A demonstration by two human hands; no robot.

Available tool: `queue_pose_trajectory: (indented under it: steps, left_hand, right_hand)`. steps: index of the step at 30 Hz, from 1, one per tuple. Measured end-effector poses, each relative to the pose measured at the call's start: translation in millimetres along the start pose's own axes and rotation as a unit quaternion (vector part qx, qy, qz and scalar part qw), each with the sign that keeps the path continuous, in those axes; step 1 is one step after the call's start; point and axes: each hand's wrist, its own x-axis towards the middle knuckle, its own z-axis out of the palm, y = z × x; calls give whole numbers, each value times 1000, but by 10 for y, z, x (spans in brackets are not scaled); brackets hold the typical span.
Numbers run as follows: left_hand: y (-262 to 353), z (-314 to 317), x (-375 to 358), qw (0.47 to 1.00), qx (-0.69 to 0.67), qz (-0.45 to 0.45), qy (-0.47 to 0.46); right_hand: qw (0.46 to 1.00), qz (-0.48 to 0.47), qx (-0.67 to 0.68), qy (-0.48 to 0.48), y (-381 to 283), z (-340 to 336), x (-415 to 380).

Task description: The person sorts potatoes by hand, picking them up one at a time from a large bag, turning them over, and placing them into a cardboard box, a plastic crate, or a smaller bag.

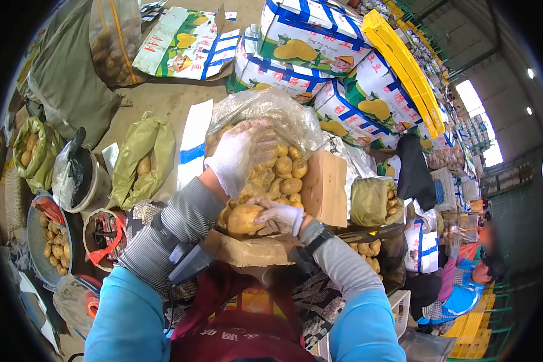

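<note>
In front of me stands an open cardboard box [324,188] lined with clear plastic [277,108] and filled with potatoes [277,172]. My right hand [280,217], in a stained white glove, grips a large potato [243,220] at the near side of the box. Also gloved in white, my left hand [238,154] reaches over the far left part of the potatoes. Its fingers are stretched out beside the plastic liner, and no potato shows in them. The palm side is hidden.
Printed potato cartons [314,45] are stacked at the back, with a yellow crate [404,69] beside them. Green bags of potatoes [142,163], a white bucket [96,187] and a basin [33,241] stand left. A person in blue [464,292] sits at right.
</note>
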Motion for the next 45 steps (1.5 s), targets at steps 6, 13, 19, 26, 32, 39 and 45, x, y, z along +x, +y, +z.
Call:
queue_pose_trajectory:
  steps: [6,13,19,26,32,39,45]
  left_hand:
    - [30,207,-123,985,164,-57,4]
    - [-308,437,-162,975,122,-142,-118]
    - [-512,472,-7,969,168,33,-179]
    - [-575,433,-61,940,265,87,-195]
    - [-599,397,-40,961,172,55,-210]
    - [-597,416,-57,959,201,50,-192]
    - [-582,401,-47,969,135,32,-203]
  right_hand:
    - [929,-317,-101,161,-728,442,-958]
    - [844,-445,-163,250,-764,469,-1140]
    - [878,-429,-13,213,-763,194,-1152]
    - [919,-342,125,150,-875,455,-1317]
    - [890,-401,-47,213,-833,474,-1287]
    - [702,-464,-366,397,-715,362,-1162]
    - [651,-462,-423,428,-764,454,-1199]
